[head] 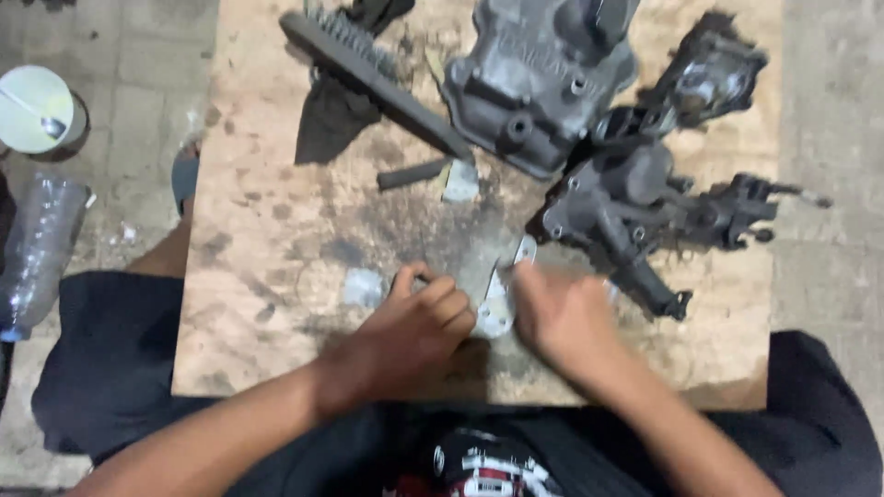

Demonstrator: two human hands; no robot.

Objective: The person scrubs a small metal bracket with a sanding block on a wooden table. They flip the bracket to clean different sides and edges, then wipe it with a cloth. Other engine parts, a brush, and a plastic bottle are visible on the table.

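On the stained wooden board [276, 230], the left hand [414, 322] curls its fingers closed around a small dark part, hard to make out. Just right of it lies the thin metal gasket plate [497, 304]; the right hand [557, 313] presses its edge, grip blurred and unclear. This looks like scraping or fitting; next calls for steadying the plate.

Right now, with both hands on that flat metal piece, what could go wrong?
1. The flat metal plate is pinched only at its edges by the left hand and right hand; it may slip.
2. The oily engine part sits close beside the right hand; a knock is likely.
3. The wooden board rests on the lap; it could tip.
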